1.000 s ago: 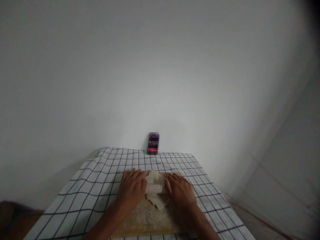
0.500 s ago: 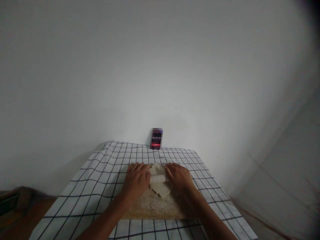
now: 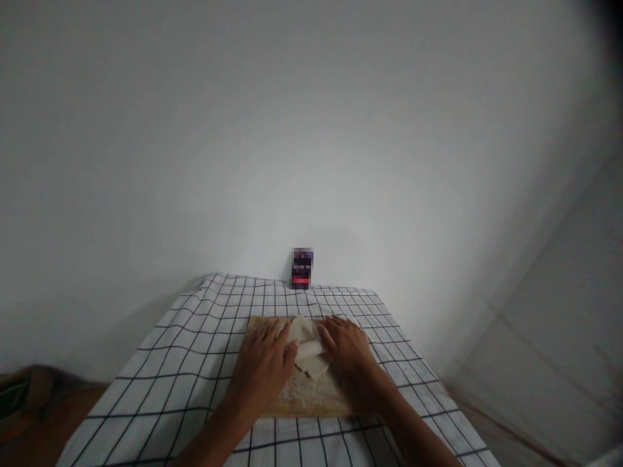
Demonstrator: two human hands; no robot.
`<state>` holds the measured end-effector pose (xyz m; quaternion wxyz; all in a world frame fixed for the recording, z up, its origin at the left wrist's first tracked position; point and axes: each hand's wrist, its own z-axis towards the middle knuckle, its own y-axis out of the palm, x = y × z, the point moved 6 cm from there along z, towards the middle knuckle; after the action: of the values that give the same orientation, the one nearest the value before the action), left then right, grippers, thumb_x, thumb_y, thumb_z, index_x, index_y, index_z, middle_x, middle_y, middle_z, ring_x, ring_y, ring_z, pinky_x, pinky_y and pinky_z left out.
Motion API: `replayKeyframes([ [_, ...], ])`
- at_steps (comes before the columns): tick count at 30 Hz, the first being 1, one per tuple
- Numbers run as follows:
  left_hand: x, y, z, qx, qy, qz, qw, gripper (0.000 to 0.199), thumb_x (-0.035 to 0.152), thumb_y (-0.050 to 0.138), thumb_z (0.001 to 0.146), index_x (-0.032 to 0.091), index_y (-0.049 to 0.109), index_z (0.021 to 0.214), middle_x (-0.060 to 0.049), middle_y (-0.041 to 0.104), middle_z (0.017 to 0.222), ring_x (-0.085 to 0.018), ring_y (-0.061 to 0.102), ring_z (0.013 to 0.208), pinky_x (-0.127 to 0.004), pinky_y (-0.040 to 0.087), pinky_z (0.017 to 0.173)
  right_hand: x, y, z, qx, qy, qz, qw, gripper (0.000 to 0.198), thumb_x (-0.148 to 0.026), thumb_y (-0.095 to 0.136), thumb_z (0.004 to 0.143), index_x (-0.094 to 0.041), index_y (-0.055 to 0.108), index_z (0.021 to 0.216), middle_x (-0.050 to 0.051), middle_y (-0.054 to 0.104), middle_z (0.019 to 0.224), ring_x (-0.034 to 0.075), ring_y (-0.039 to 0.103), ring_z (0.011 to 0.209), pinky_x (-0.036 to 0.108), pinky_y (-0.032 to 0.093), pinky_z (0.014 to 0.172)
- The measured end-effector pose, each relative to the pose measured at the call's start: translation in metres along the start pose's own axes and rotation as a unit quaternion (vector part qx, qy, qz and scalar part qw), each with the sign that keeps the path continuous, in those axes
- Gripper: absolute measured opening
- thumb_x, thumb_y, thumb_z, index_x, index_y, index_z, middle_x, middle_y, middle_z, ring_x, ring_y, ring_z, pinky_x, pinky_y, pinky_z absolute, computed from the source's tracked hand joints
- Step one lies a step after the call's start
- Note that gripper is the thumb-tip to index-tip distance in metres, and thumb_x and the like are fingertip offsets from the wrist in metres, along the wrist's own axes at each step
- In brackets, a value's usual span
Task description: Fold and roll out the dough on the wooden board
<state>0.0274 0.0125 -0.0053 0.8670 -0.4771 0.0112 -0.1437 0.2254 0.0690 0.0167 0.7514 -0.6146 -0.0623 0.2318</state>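
Observation:
A pale rolling pin point(image 3: 309, 350) lies across a flattened sheet of dough point(image 3: 314, 368), its left end a little nearer to me than its right. Over the left end my left hand point(image 3: 265, 355) is closed, palm down, with the thumb along the pin. My right hand point(image 3: 346, 344) covers the other end in the same way, its thumb pointing inward. Both ends of the pin are hidden under the hands. Beneath the dough is a floured wooden board point(image 3: 302, 410). The dough's edge looks uneven, and its sides are partly covered by my hands.
A white cloth with a black grid point(image 3: 165, 376) covers the table. At its back, a dark, pixelated upright object point(image 3: 301, 269) stands against the white wall point(image 3: 311, 143). A brownish box-like item point(image 3: 29, 395) is low at the left, beyond the table.
My left hand has come slightly toward me, so the pin slants more and the board's far left corner shows. My right hand has barely moved. The view has shifted a little.

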Motion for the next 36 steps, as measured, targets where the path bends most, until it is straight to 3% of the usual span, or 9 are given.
replayKeyframes([
  [5, -0.003, -0.001, 0.014, -0.003, 0.010, -0.031, 0.999, 0.038, 0.036, 0.048, 0.112, 0.025, 0.078, 0.132, -0.010, 0.078, 0.141, -0.031, 0.068, 0.136, -0.053, 0.049, 0.121, 0.002, 0.003, 0.059, -0.083, 0.028, 0.026, 0.996, 0.061, -0.062, 0.029, 0.116, -0.031, 0.075, 0.142, 0.007, 0.076, 0.144, 0.029, 0.071, 0.131, 0.043, 0.053, 0.108],
  [9, -0.004, 0.000, 0.017, -0.004, 0.002, -0.034, 0.999, 0.039, 0.041, 0.049, 0.113, 0.021, 0.075, 0.134, -0.010, 0.078, 0.138, -0.030, 0.069, 0.131, -0.049, 0.051, 0.118, -0.001, 0.008, 0.084, -0.120, 0.018, 0.029, 0.992, 0.063, -0.065, 0.031, 0.115, -0.030, 0.078, 0.137, 0.009, 0.077, 0.140, 0.032, 0.071, 0.129, 0.044, 0.053, 0.106],
  [12, -0.006, -0.002, 0.019, -0.003, -0.014, -0.041, 0.999, 0.036, 0.040, 0.051, 0.112, 0.022, 0.075, 0.132, -0.009, 0.079, 0.136, -0.029, 0.069, 0.130, -0.048, 0.051, 0.116, 0.001, 0.009, 0.073, -0.105, 0.020, 0.032, 0.994, 0.059, -0.061, 0.032, 0.116, -0.030, 0.078, 0.136, 0.008, 0.076, 0.142, 0.031, 0.071, 0.129, 0.043, 0.053, 0.106],
  [16, -0.007, -0.003, 0.027, -0.014, -0.009, -0.037, 0.999, 0.032, 0.034, 0.050, 0.112, 0.023, 0.077, 0.127, -0.009, 0.081, 0.129, -0.029, 0.071, 0.124, -0.051, 0.049, 0.114, 0.006, 0.009, 0.029, -0.063, 0.015, 0.000, 0.998, 0.059, -0.051, 0.026, 0.118, -0.025, 0.079, 0.127, 0.011, 0.079, 0.131, 0.028, 0.074, 0.120, 0.042, 0.055, 0.104],
  [19, -0.006, -0.002, 0.031, -0.019, -0.005, -0.018, 1.000, 0.036, 0.037, 0.048, 0.113, 0.023, 0.077, 0.130, -0.010, 0.081, 0.133, -0.033, 0.070, 0.127, -0.058, 0.046, 0.115, 0.007, 0.005, 0.006, -0.015, -0.008, -0.001, 1.000, 0.053, -0.044, 0.029, 0.118, -0.026, 0.075, 0.137, 0.012, 0.072, 0.148, 0.027, 0.068, 0.134, 0.041, 0.050, 0.113],
  [24, -0.006, 0.001, 0.035, -0.027, -0.011, -0.033, 0.999, 0.033, 0.036, 0.053, 0.112, 0.023, 0.079, 0.127, -0.011, 0.081, 0.130, -0.031, 0.073, 0.123, -0.053, 0.048, 0.114, 0.012, 0.008, 0.035, -0.058, 0.023, 0.028, 0.998, 0.057, -0.052, 0.026, 0.118, -0.028, 0.077, 0.131, 0.008, 0.077, 0.139, 0.027, 0.073, 0.125, 0.038, 0.055, 0.101],
  [29, -0.007, 0.000, 0.038, -0.042, -0.022, -0.040, 0.998, 0.031, 0.035, 0.056, 0.110, 0.023, 0.080, 0.124, -0.013, 0.082, 0.126, -0.031, 0.074, 0.119, -0.052, 0.048, 0.115, 0.013, 0.009, 0.065, -0.088, 0.035, 0.037, 0.995, 0.061, -0.057, 0.025, 0.117, -0.029, 0.077, 0.131, 0.007, 0.077, 0.139, 0.028, 0.072, 0.125, 0.040, 0.054, 0.102],
  [33, -0.004, -0.004, 0.034, -0.040, -0.019, -0.039, 0.998, 0.032, 0.035, 0.054, 0.110, 0.025, 0.079, 0.126, -0.011, 0.081, 0.129, -0.030, 0.072, 0.121, -0.052, 0.047, 0.117, 0.008, 0.005, 0.036, -0.056, 0.019, 0.014, 0.998, 0.058, -0.050, 0.025, 0.118, -0.026, 0.077, 0.129, 0.009, 0.078, 0.134, 0.026, 0.071, 0.126, 0.038, 0.054, 0.104],
  [36, -0.001, -0.005, 0.030, -0.040, -0.004, -0.030, 0.999, 0.034, 0.037, 0.051, 0.110, 0.024, 0.078, 0.126, -0.012, 0.080, 0.129, -0.032, 0.070, 0.122, -0.054, 0.046, 0.115, 0.002, 0.002, 0.003, -0.008, -0.009, -0.001, 1.000, 0.051, -0.041, 0.029, 0.118, -0.024, 0.076, 0.132, 0.011, 0.076, 0.138, 0.027, 0.067, 0.133, 0.042, 0.048, 0.115],
])
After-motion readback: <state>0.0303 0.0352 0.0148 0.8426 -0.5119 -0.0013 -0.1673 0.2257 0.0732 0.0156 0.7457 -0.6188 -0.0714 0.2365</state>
